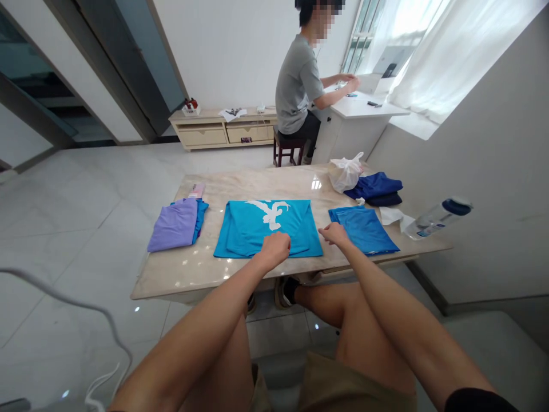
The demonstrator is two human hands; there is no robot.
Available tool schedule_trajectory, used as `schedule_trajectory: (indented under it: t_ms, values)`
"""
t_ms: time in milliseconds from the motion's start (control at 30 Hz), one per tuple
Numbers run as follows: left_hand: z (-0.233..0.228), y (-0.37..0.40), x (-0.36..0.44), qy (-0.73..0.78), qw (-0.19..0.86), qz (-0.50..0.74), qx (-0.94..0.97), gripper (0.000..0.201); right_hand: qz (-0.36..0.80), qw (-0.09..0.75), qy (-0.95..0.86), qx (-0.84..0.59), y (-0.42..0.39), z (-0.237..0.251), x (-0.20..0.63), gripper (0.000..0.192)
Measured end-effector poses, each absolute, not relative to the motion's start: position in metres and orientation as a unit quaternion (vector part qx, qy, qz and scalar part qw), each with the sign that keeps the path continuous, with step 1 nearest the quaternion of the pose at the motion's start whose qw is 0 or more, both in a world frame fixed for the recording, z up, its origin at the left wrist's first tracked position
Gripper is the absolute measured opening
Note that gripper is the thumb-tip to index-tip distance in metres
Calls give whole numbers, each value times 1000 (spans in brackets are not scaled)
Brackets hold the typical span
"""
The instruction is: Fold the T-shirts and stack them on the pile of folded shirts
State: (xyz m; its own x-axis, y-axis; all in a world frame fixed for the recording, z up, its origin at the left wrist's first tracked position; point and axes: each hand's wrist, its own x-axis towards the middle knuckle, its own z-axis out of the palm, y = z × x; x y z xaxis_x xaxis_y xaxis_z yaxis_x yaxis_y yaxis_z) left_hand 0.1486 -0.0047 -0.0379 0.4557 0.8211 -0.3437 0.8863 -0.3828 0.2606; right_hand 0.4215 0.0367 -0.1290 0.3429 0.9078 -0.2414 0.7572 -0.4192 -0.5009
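Observation:
A bright blue T-shirt with a white print [261,226] lies flat in the middle of a low marble table [180,272]. My left hand [277,247] rests as a closed fist on its near hem, seemingly pinching the cloth. My right hand [333,233] grips the shirt's near right corner with bent fingers. A folded blue shirt [363,229] lies just right of my right hand. A folded purple shirt [175,224] on top of a blue one sits at the left.
A white plastic bag [345,171], dark blue clothes [377,187], a crumpled tissue [392,216] and a lying water bottle [437,218] occupy the table's right end. Behind, a person in a grey shirt [297,86] sits at a white desk [364,109]. My knees are below the table edge.

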Motion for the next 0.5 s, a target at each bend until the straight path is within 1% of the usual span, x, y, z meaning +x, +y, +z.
schedule_trajectory:
  t_ms: [67, 133, 200, 267, 333, 367, 433, 500]
  values:
    - [-46, -2, 167, 524, 218, -85, 819, 27, 271, 104, -520, -803, 33, -137, 414, 31]
    - [-54, 0, 183, 535, 237, -81, 807, 26, 269, 83, -534, -797, 29, -144, 404, 35]
    - [-63, -1, 197, 542, 260, -71, 796, 36, 275, 102, -538, -790, 26, -150, 396, 31]
    - [-73, -4, 210, 549, 275, -63, 787, 53, 314, 139, -530, -775, 25, -154, 392, 28]
    - [-83, -7, 221, 559, 282, -51, 778, 69, 356, 171, -523, -755, 25, -155, 392, 31]
    - [-87, -9, 226, 566, 285, -41, 773, 74, 370, 181, -520, -748, 25, -155, 392, 32]
    - [-93, -11, 234, 580, 288, -14, 762, 74, 389, 193, -520, -736, 25, -154, 392, 33]
    - [-98, -10, 238, 599, 293, 12, 745, 68, 432, 222, -511, -709, 24, -153, 389, 32]
